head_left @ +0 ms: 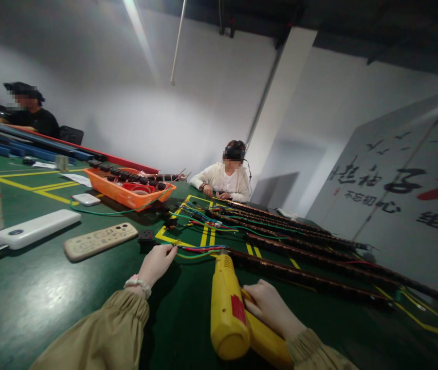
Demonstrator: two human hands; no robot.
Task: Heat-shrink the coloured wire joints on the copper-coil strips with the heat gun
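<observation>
Khaki left sleeve slants up to the left hand. Left of that hand lies a beige phone, with an orange basket farther beyond. The left fingertips pinch the ends of the red, blue and green wires, which run rightward from the pinch. Just right of that grip, the nozzle of the yellow heat gun points at them. The right hand is wrapped round its handle; beyond that grip, a long dark strip stretches rightward.
</observation>
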